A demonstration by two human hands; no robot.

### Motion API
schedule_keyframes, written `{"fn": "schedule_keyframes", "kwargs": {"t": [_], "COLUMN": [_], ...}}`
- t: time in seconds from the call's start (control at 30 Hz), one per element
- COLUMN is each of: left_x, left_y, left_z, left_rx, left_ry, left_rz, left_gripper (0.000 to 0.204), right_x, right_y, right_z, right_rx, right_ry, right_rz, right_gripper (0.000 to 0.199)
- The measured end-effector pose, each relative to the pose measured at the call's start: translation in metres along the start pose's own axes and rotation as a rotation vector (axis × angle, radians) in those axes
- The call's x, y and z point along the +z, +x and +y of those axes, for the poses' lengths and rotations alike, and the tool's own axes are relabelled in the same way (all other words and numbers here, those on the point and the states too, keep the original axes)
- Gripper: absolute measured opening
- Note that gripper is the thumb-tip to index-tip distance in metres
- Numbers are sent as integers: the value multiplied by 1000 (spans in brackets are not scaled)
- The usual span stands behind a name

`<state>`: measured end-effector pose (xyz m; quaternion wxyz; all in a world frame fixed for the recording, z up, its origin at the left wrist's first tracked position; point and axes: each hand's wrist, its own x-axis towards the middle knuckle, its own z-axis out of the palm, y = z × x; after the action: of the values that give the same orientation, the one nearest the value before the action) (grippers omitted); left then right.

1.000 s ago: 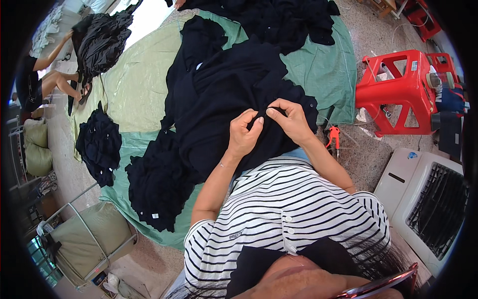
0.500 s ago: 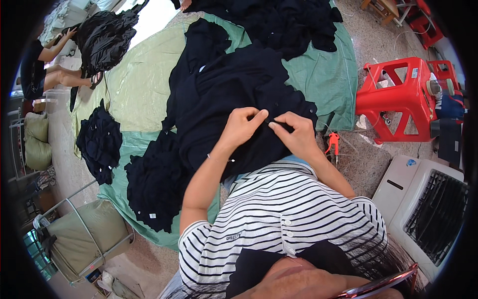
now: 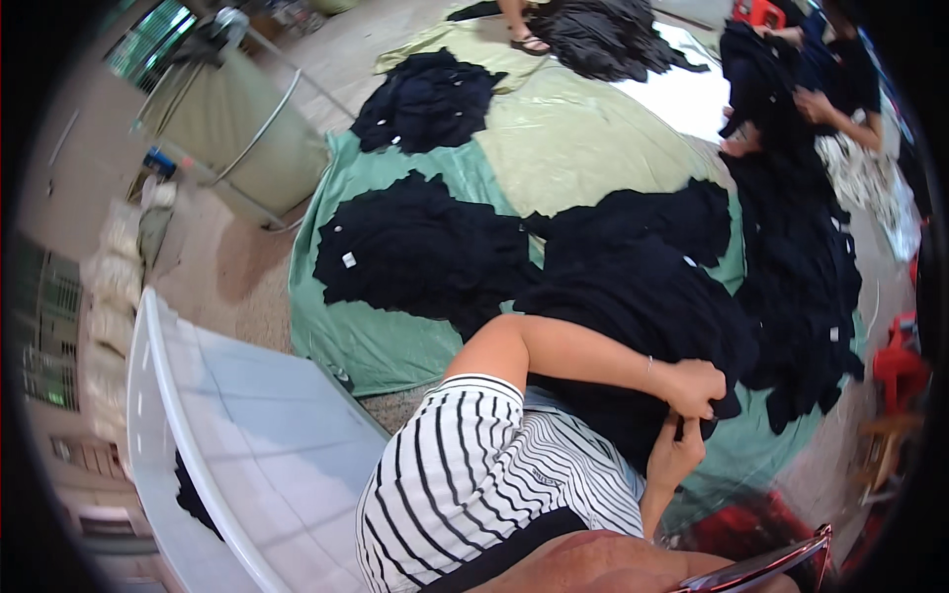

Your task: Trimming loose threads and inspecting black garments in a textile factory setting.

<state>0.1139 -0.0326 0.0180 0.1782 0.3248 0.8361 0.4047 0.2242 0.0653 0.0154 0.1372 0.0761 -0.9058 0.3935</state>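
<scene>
A dark navy garment [image 3: 633,306] with a small white label lies spread across my lap and the green sheet. At its right-hand edge my left hand [image 3: 697,385] is closed on the fabric, with a thin bracelet on the wrist. Just below it in the picture, my right hand [image 3: 675,453] pinches the same edge, fingers upward. The two hands nearly touch. What small part lies between the fingertips is hidden. Striped sleeves cover my upper arms.
Heaps of dark garments [image 3: 425,247] lie on the green sheet [image 3: 395,361]. A large white plastic bin [image 3: 272,415] stands close at my left, beyond it a khaki bag [image 3: 237,138] in a metal frame. Another person [image 3: 855,94] handles dark cloth at far right, near red stools [image 3: 900,361].
The view has swung to the left, bringing the white bin into sight and the red stool out of the foreground. My hands stay together at the garment, now closer to each other.
</scene>
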Motion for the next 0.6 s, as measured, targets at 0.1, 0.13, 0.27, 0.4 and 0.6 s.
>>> {"fn": "schedule_keyframes", "kwargs": {"t": [0.1,0.13,0.27,0.4,0.6], "left_x": [11,14,17,19,11], "left_y": [-14,-15,-20,-18,-33], "left_z": [-11,-10,-10,-18,-10], "left_rx": [4,51,-16,-62,85], "left_ry": [-344,-421,-479,-535,-425], "left_rz": [514,563,531,596,497], "left_gripper": [39,44,44,40,30], "right_x": [3,-3,-4,-15,-23], "right_y": [13,14,7,3,-4], "right_z": [2,-2,9,16,12], "right_rx": [58,41,88,129,312], "right_ry": [151,173,173,163,442], "right_rz": [-99,-105,-82,-38,175], "right_gripper": [30,29,22,13,7]}}
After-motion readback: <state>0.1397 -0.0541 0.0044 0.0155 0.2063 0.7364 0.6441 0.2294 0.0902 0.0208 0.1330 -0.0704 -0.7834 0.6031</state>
